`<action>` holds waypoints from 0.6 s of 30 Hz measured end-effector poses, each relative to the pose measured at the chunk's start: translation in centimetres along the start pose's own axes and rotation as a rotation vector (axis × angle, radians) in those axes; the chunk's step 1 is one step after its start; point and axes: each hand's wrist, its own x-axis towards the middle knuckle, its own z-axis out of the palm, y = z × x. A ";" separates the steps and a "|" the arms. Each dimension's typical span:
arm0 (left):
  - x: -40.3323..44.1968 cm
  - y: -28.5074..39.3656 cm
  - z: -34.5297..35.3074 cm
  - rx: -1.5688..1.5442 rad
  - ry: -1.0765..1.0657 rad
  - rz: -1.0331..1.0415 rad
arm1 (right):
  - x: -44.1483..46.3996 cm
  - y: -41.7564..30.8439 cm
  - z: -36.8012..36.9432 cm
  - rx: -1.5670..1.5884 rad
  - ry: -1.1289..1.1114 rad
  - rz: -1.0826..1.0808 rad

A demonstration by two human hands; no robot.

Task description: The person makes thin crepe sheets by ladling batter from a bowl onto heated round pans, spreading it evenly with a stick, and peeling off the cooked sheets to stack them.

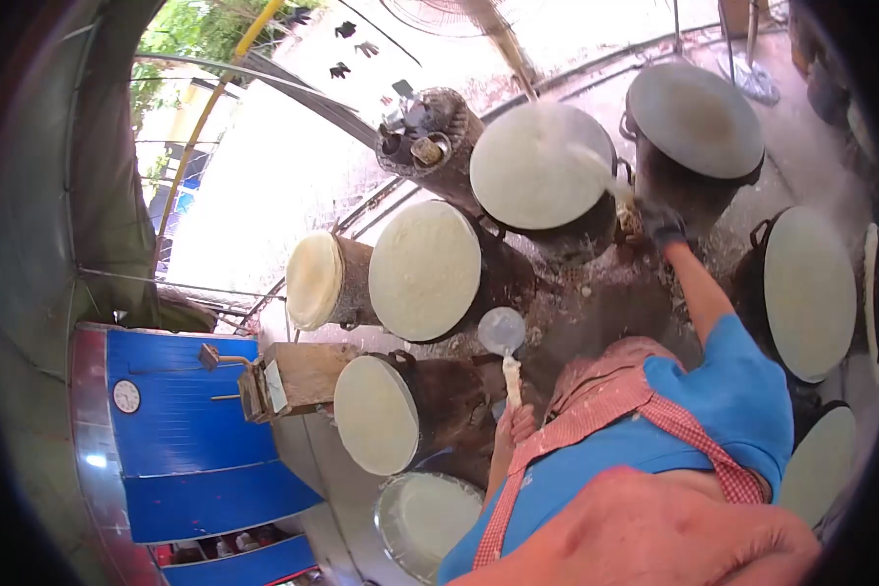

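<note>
My left hand (518, 426) is closed around the pale, coated handle of a round ladle (501, 332), whose bowl points away from me near the middle. Below it is a clear basin of pale batter (428, 518). My right hand (662, 223), in a dark glove, reaches to the far right and is closed on a light-coloured tool (606, 174). The tool's blurred far end lies over a large round griddle covered with pale batter (539, 166). Steam or blur hides part of that end.
More batter-covered griddles stand around me, at left (425, 272), lower left (376, 415) and right (811, 293). A bare griddle (694, 119) is at the far right. Cups sit on a drum (428, 137). A wooden box (308, 379) stands beside a blue panel (190, 405).
</note>
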 end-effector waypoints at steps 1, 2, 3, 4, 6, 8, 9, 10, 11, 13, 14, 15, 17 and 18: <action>0.9 0.1 -0.1 -0.080 0.005 -0.036 | 0.7 -1.0 1.3 -0.327 0.191 -0.251; 2.4 -0.2 -0.1 -0.168 0.002 -0.074 | 2.2 -2.3 1.9 -0.666 0.377 -0.509; 3.5 -0.5 1.6 -0.344 0.042 -0.182 | 11.3 7.5 3.7 -0.780 0.310 -0.540; 3.3 -1.0 1.1 -0.357 0.068 -0.183 | 3.9 2.8 4.3 -0.865 0.309 -0.702; 5.0 -0.5 0.0 -0.289 -0.016 -0.252 | -0.5 5.5 2.9 -1.328 -0.113 -0.617; 5.5 -1.0 1.4 -0.149 0.079 -0.155 | -3.0 6.9 -0.9 -0.787 0.007 -0.240; 6.3 -1.4 2.0 -0.181 0.059 -0.122 | -0.2 4.7 -1.3 -0.783 0.010 -0.259; 6.1 -1.8 2.1 -0.219 0.065 -0.095 | 2.6 2.5 -1.2 -0.532 0.045 -0.224; 6.6 -1.9 2.4 -0.393 -0.039 -0.252 | 4.9 0.9 -0.7 -0.282 0.077 -0.167; 7.4 -2.0 3.2 -0.427 0.015 -0.243 | 14.0 -2.6 1.4 -0.693 0.210 -0.287; 7.4 -2.2 3.6 -0.464 0.065 -0.226 | 18.1 -4.2 2.5 -0.767 0.204 -0.196; 7.2 -2.3 4.8 -0.430 0.065 -0.205 | 18.6 -4.7 2.0 -0.696 0.203 -0.328; 6.2 -0.7 5.0 -0.385 0.074 -0.193 | 15.7 -8.0 1.0 -0.548 0.138 -0.223; 7.2 0.0 4.9 -0.354 0.049 -0.192 | 14.4 -7.0 1.2 -0.477 0.129 -0.001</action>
